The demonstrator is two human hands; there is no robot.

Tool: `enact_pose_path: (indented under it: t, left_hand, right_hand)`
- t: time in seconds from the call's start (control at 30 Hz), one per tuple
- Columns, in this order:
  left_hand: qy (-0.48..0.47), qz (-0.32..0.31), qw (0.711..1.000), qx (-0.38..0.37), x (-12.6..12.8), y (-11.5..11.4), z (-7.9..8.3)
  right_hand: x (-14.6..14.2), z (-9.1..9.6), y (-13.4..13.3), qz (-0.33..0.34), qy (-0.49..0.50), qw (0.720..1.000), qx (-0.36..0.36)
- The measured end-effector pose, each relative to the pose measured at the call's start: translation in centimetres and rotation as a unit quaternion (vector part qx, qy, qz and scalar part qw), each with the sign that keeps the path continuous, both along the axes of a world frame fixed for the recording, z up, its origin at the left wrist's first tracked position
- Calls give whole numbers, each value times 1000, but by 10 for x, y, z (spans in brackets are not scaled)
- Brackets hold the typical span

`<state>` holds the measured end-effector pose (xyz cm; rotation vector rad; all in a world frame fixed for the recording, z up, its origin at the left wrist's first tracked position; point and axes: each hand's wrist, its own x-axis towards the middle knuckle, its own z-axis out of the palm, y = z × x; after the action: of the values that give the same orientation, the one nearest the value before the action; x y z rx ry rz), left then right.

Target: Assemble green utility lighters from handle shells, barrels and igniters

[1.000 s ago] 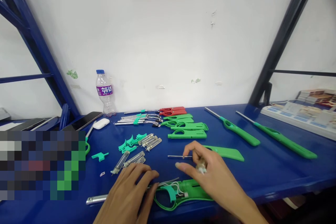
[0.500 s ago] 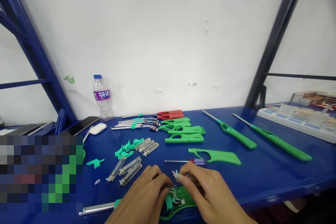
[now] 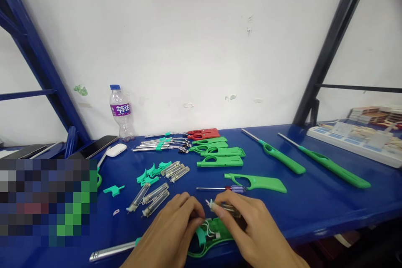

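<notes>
An opened green lighter housing point(image 3: 220, 238) lies at the near table edge, with white wires and a teal trigger point(image 3: 201, 236) inside. Its silver metal tube point(image 3: 113, 251) sticks out to the left under my wrist. My left hand point(image 3: 176, 226) is closed at the housing's upper edge, thumb and fingers together; the exact grip is partly hidden. Above the housing's right part, my right hand point(image 3: 254, 226) pinches a clear fuel tank point(image 3: 230, 208) with its pale valve end pointing left. Behind that hand lies a screwdriver point(image 3: 213, 189) beside a green housing half point(image 3: 264, 182).
Several clear fuel tanks point(image 3: 156, 203) and teal triggers point(image 3: 153, 172) lie left of centre. Farther back are metal tubes point(image 3: 160, 145), green housing halves point(image 3: 220, 161) and red ones point(image 3: 204, 134). Two whole green lighters point(image 3: 333, 167) rest right; a bottle point(image 3: 121, 113) stands back left.
The fuel tank in my right hand shows a little more of its clear body. My left fingers have lifted slightly, showing more of the trigger and wires. The whole view has shifted slightly.
</notes>
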<state>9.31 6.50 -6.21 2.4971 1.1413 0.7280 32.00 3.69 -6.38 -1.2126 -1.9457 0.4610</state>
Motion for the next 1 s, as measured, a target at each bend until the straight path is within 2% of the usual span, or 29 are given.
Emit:
enact_pose_path:
  t: [0.2,0.37,0.57,0.77,1.0]
  left_hand:
    - [2,5,1000,29,-2,-4,1]
    - [34,5,989,145,-5,-5,3]
    - [8,-15,983,181,-8,-2,11]
    - [10,22,987,159,-10,2,3]
    - [-30,-16,996,84,1,-1,12]
  right_hand:
    - [3,-6,0,-26,35,997,70]
    - [3,-9,1,-41,28,996,75]
    - [4,-9,2,-68,27,995,68]
    - [4,-8,2,-68,37,994,72]
    - [5,-5,-1,-35,23,997,67]
